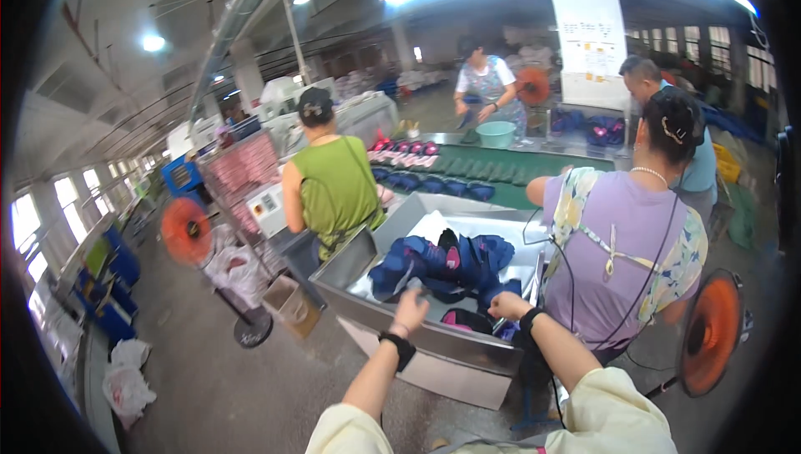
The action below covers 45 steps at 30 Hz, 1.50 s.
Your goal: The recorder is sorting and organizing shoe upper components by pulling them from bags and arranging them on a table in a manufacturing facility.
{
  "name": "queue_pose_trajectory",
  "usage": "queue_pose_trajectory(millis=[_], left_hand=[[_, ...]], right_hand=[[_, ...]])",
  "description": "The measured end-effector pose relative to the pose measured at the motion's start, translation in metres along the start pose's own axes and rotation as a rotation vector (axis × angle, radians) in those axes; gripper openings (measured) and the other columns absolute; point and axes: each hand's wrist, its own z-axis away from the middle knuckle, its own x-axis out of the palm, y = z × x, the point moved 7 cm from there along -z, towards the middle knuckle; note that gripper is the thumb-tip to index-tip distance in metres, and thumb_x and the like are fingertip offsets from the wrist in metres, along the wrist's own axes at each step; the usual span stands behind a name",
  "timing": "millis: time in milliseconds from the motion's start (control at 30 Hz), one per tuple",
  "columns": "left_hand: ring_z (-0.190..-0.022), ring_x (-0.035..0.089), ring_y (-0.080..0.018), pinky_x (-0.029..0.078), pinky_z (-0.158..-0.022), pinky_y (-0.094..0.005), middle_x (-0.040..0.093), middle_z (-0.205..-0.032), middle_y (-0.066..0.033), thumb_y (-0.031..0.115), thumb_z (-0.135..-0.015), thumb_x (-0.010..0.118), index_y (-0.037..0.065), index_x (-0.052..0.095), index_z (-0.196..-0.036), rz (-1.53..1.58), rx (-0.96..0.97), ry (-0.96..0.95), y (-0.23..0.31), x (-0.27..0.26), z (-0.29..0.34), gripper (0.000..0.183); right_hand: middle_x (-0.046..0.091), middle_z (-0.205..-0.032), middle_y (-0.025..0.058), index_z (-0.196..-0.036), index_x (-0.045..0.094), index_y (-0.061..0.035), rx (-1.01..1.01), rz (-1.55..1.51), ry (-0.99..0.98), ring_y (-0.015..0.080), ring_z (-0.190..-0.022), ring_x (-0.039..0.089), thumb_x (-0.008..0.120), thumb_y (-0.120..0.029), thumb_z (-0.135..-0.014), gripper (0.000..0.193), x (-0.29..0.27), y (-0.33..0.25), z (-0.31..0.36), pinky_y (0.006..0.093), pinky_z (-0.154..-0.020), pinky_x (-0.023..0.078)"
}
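Note:
A metal bin (380,320) in front of me holds a heap of dark blue fabric pieces (417,262) with pink patches, which look like shoe uppers. My left hand (410,312) reaches over the bin's near wall, its fingers closed beside the left part of the heap. Something small and greyish shows at its fingertips, too blurred to name. My right hand (506,306) is curled closed over the bin's right part, against a dark blue piece (491,287); what its fingers hold is hidden. Between the hands lies a black piece with a pink edge (465,320).
Beyond the bin, a green conveyor (492,166) carries rows of shoe pieces. A person in green (338,179) stands left, one in purple (617,245) close at right; others work farther back. Fans (186,231) flank both sides. A cardboard box (292,304) stands left of the bin.

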Motion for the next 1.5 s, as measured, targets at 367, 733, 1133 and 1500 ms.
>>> queue_pose_trajectory(millis=[367,733,1133,1500], left_hand=[[-0.131,0.019,-0.0381,0.026,-0.097,-0.0469,0.032,-0.134,-0.0181,0.017,-0.072,0.066,0.004,0.032,-0.13,0.217,0.658,-0.129,0.245,0.085,0.123,0.068],[-0.069,0.055,-0.0288,0.045,-0.062,-0.0332,0.056,-0.077,-0.0121,0.016,-0.087,0.055,0.002,0.057,-0.083,0.803,1.227,-1.627,0.592,0.222,0.473,0.015],[-0.107,0.054,-0.0254,0.049,-0.076,-0.0323,0.055,-0.112,-0.0115,0.012,-0.088,0.053,0.008,0.051,-0.099,1.212,-0.205,-1.742,0.789,0.584,0.536,0.011],[-0.077,0.053,-0.0151,0.046,-0.063,-0.0269,0.053,-0.088,-0.0044,-0.005,-0.08,0.049,0.009,0.048,-0.082,1.593,-0.269,-1.18,0.996,0.824,0.425,0.014]], right_hand=[[0.06,-0.065,0.0116,-0.072,0.062,0.0002,-0.102,-1.107,0.499,0.011,-0.055,0.053,0.058,-0.017,-0.082,0.02,-0.161,-0.083,0.286,0.0194,-0.049,0.038],[0.057,-0.057,0.0039,-0.073,0.064,0.0007,0.856,-0.857,1.225,0.0075,-0.046,0.05,0.058,-0.014,-0.08,0.017,-0.041,0.077,0.87,0.0187,-0.039,0.033],[0.064,-0.072,0.0058,-0.082,0.063,-0.0015,0.846,-1.138,1.32,0.0087,-0.045,0.05,0.058,-0.018,-0.082,0.017,-0.082,0.351,1.01,0.023,-0.042,0.04],[0.064,-0.075,0.0076,-0.083,0.063,-0.001,1.45,-0.736,0.656,0.0148,-0.056,0.059,0.057,-0.016,-0.081,0.016,-0.215,0.607,1.147,0.0283,-0.051,0.046]])
